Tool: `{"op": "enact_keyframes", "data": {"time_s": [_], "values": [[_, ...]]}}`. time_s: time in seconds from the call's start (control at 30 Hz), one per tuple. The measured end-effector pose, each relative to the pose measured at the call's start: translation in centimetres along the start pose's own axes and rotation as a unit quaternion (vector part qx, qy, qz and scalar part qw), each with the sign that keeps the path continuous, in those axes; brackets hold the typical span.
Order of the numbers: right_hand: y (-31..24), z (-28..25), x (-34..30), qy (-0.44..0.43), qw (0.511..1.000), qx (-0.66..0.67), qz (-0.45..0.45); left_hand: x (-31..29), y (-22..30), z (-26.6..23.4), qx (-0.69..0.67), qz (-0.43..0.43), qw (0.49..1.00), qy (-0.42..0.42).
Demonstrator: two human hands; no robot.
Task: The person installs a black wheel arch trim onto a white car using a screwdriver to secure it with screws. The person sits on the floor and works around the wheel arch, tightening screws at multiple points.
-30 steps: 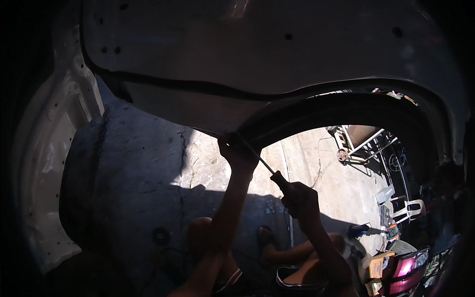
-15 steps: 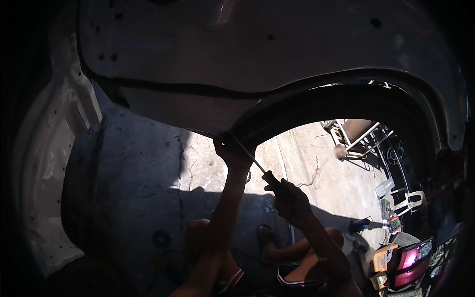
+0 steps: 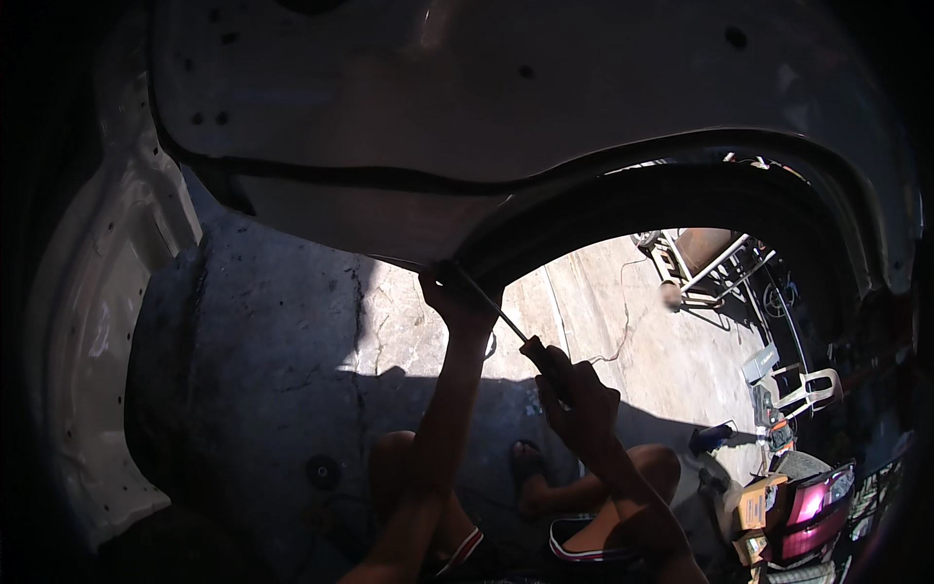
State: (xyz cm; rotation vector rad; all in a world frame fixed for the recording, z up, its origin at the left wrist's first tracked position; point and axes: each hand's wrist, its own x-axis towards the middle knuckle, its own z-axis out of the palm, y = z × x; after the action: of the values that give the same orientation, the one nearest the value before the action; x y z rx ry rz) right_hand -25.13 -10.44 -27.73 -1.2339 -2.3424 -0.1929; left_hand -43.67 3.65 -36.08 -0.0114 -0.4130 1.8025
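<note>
Above me spans a pale car body panel (image 3: 370, 224) with a curved wheel-arch edge (image 3: 623, 200), mostly in shadow. My right hand (image 3: 584, 404) is closed round the dark handle of a screwdriver (image 3: 501, 313). Its long metal shaft slants up and left to the panel's lower edge, beside my left hand (image 3: 459, 302). That left hand is raised to the same edge, its fingers curled at the shaft's far end. Deep shadow hides the tip and whatever the left fingers grip.
A pale body frame (image 3: 92, 321) curves along the left. Concrete floor (image 3: 272, 321) lies below, with a small dark round part (image 3: 323, 472). At right stand a metal-framed cart (image 3: 700, 268), a white chair (image 3: 812, 391), cardboard boxes (image 3: 757, 506) and a shiny magenta part (image 3: 817, 506).
My right hand has turned round the screwdriver handle and its fingers have shifted. The handle sits slightly farther right. My left hand stays at the panel edge.
</note>
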Motion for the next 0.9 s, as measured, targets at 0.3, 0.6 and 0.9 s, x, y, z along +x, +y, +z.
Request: {"op": "enact_keyframes", "data": {"time_s": [0.3, 0.6, 0.9], "values": [[-5.0, -3.8, 1.6, -0.028, 0.997, -0.070, -0.002, 0.0, 0.0, -0.1, 0.001, 0.010, 1.000, -0.029], [-5.7, -3.9, 1.3, -0.046, 0.989, -0.139, -0.027, 0.1, -0.4, -1.1, 0.037, 0.030, 0.999, 0.024], [-5.9, -4.0, 1.6, -0.078, 0.993, -0.092, 0.001, -0.2, -0.7, 0.8, 0.049, 0.036, 0.998, 0.022]]}}
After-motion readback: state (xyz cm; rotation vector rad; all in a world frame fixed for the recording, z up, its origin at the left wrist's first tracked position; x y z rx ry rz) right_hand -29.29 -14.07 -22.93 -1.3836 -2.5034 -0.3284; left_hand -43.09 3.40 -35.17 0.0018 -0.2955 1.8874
